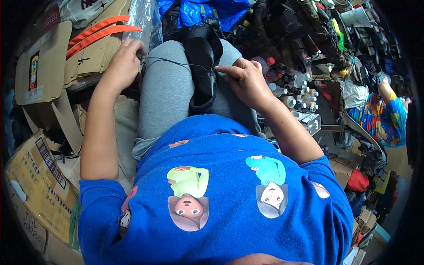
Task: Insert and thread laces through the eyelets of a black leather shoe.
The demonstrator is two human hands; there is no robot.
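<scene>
A black shoe (203, 66) lies lengthwise across my lap, between the thighs of my grey trousers (165, 84). Thin dark thread (170, 61) runs loosely from the shoe's side to my left hand (125, 64), which is raised beside my left knee with its fingers pinched on the thread. My right hand (247, 79) is at the shoe's right edge. Its index finger points left and its tip touches the shoe close to where the thread meets it. The other fingers are curled, and the thumb and whatever they hold are hidden.
Cardboard boxes (42, 66) with orange straps (99, 33) stand at my left. Beyond my knees is a blue plastic bag (212, 13). Several small bottles (302, 92) crowd the right side, below a pile of dark clutter. Another person's arm (386, 90) shows at far right.
</scene>
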